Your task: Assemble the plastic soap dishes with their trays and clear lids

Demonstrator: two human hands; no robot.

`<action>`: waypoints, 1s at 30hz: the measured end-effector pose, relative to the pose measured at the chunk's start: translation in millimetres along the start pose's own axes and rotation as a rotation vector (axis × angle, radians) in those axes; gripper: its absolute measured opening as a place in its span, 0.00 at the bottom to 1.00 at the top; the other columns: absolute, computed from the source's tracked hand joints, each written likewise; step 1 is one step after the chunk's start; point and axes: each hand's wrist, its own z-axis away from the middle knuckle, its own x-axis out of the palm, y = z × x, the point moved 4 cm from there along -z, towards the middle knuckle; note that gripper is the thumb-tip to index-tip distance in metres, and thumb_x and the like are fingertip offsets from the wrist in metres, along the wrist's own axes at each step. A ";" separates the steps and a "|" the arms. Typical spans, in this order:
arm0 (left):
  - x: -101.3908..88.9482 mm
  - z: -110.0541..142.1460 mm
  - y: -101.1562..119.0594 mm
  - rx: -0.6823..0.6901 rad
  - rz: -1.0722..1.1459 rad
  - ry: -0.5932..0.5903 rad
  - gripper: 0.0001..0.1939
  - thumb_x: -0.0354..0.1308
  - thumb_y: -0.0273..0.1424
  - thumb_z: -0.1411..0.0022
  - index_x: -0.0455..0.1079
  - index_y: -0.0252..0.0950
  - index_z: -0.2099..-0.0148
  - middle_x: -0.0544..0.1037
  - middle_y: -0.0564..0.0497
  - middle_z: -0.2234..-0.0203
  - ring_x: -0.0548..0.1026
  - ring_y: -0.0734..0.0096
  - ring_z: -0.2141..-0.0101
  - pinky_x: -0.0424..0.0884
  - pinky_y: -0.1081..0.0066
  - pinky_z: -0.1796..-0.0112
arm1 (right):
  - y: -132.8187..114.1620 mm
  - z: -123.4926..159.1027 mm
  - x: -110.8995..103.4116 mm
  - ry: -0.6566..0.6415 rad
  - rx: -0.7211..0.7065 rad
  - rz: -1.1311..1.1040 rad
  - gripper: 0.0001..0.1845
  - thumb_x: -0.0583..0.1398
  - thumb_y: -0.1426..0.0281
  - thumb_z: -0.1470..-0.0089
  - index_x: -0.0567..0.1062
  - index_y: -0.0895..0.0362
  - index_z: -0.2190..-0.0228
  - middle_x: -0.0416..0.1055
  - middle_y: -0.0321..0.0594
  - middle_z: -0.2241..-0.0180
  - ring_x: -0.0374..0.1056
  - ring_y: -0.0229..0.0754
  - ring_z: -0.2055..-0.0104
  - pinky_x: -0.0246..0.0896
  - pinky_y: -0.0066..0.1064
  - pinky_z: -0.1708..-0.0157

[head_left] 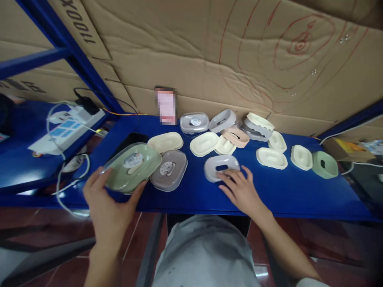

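My left hand [109,203] grips a green oval soap dish [143,167] under a clear lid with a round sticker, thumb on the near edge and fingers on the left side. Beside it lies a grey-brown lidded soap dish [175,179] with a similar sticker. With fingertips inside and thumb against the near wall, my right hand [241,189] pinches a pale grey soap dish [211,169] that has an oval hole. Cream oval trays [205,144] and a peach soap dish [241,138] are behind it.
Along the back of the blue table [203,199] stand a clear-lidded grey dish [191,126] and stacked dishes [260,127]. A phone [166,105] leans on the cardboard. At right sits a green dish [327,169]; at left, a power strip [66,135] with loose white cables.
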 end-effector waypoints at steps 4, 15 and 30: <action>5.7 -3.2 0.3 0.013 0.024 0.008 0.48 0.76 0.43 0.43 0.57 0.34 0.29 0.66 0.33 0.34 0.65 0.35 0.33 0.63 0.37 0.35 | 38.5 23.2 -10.8 0.079 0.110 0.093 0.18 0.58 0.66 0.27 0.75 0.51 0.40 0.79 0.46 0.48 0.73 0.53 0.45 0.51 0.59 0.34; 2.0 30.2 61.3 0.360 0.057 0.101 0.49 0.72 0.28 0.42 0.55 0.50 0.25 0.64 0.41 0.31 0.68 0.42 0.34 0.71 0.43 0.39 | 18.8 -14.2 -18.1 -0.027 -0.164 -0.278 0.29 0.53 0.69 0.26 0.60 0.48 0.28 0.67 0.46 0.31 0.63 0.49 0.29 0.61 0.53 0.31; 72.0 46.6 154.0 0.692 0.259 -0.488 0.14 0.59 0.25 0.28 0.75 0.40 0.43 0.83 0.47 0.53 0.80 0.60 0.50 0.72 0.54 0.42 | 57.2 -102.6 5.4 -0.134 -0.250 -0.206 0.10 0.62 0.68 0.30 0.83 0.53 0.51 0.82 0.45 0.53 0.76 0.48 0.47 0.58 0.52 0.36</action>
